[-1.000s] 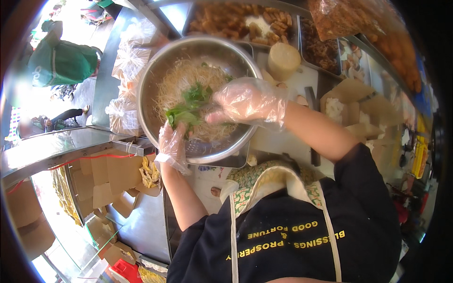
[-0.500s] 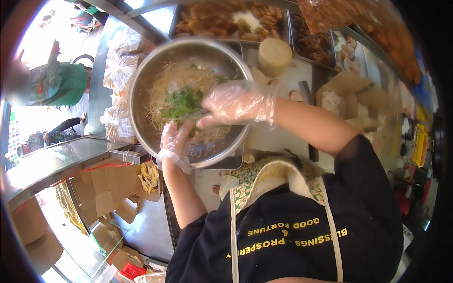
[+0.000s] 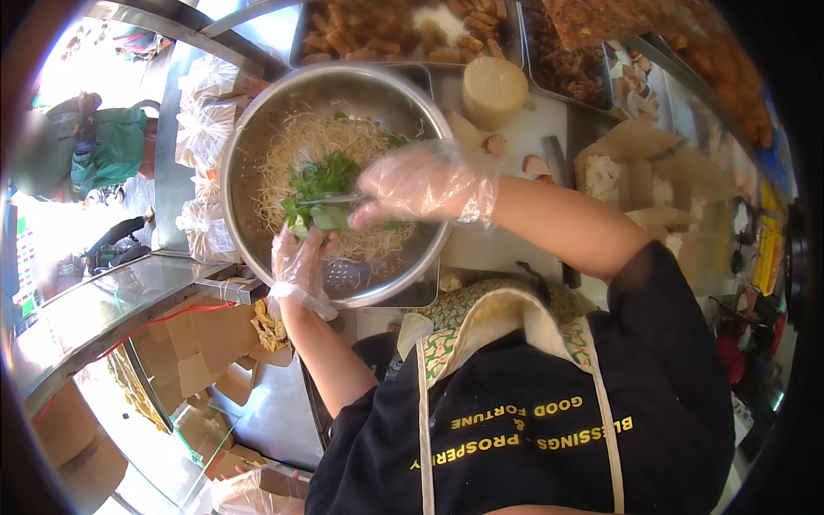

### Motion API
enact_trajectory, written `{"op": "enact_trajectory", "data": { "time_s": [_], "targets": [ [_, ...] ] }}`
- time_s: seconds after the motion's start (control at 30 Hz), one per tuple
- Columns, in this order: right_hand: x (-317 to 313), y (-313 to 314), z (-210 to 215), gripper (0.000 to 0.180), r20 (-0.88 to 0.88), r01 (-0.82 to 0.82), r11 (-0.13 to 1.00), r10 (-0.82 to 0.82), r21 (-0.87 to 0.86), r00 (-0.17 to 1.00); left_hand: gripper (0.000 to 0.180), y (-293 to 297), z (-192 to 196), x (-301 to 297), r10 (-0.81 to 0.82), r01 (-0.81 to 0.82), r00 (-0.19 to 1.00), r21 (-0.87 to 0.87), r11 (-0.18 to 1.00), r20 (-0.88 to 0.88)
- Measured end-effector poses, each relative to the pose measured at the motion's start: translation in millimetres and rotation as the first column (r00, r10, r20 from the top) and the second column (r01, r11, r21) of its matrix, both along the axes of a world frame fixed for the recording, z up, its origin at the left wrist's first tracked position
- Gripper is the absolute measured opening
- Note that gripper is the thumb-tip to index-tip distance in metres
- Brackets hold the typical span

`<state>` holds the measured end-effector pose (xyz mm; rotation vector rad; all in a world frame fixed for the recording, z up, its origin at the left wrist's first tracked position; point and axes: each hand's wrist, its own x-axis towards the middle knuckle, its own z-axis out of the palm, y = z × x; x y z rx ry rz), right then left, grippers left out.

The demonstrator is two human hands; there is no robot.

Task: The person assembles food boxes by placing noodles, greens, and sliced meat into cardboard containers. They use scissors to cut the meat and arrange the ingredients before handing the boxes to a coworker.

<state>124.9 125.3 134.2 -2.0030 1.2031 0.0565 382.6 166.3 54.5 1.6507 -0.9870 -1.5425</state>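
A large steel colander (image 3: 233, 163) holds a heap of pale bean sprouts (image 3: 287, 159) with cut green leaves (image 3: 326, 174) on top. My left hand (image 3: 299, 262), in a clear plastic glove, is closed on a bunch of leafy herbs (image 3: 318, 217) at the colander's near side. From the right my gloved right hand (image 3: 421, 182) reaches over the sprouts, fingers closed. A slim metal blade (image 3: 339, 199), like that of scissors, sticks out of it toward the herbs. The handles are hidden in my grip.
Beyond the colander stand a tray of fried pieces (image 3: 343, 30) and a pale yellow block (image 3: 495, 93). A dark-handled knife (image 3: 562, 163) and an open carton (image 3: 614, 176) lie right. Tied plastic bags (image 3: 206, 129) line the left; a person in green (image 3: 112, 150) is beyond.
Both my hands have shifted slightly left in the picture, along with the colander. More of the herb leaves show above my left fingers. A plastic bag has appeared at the lower left.
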Motion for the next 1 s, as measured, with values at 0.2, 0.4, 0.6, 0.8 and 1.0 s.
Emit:
{"op": "enact_trajectory", "data": {
  "time_s": [0.2,0.4,0.6,0.8,1.0],
  "targets": [
    [2.7,-8.9,-3.0,0.062,-0.113,-0.115,0.993,0.116,0.014,0.987,0.04,1.3,-3.6,6.2,-0.092,0.084,0.991,-0.092,0.992,-0.095],
    [5.9,-6.3,-6.9,0.064,0.039,-0.002,0.995,-0.002,0.104,0.999,0.064,-4.1,-7.5,15.7,-0.034,0.031,0.994,-0.034,0.999,-0.1],
    [5.4,-10.4,-4.1,0.068,-0.084,-0.107,0.991,0.114,0.085,0.99,0.061,-0.5,-1.5,6.0,-0.117,0.123,0.992,-0.173,0.977,0.045],
    [7.9,-3.3,-8.3,0.067,0.03,0.025,0.989,-0.03,0.145,0.999,0.07,-1.6,0.7,-9.3,0.099,-0.099,0.995,0.018,0.995,0.021],
    [2.9,-8.4,-11.4,0.065,-0.01,-0.094,0.995,0.095,0.042,0.995,0.071,-0.1,-2.3,1.6,0.024,-0.034,0.983,-0.052,0.998,-0.183]
  ]
}}
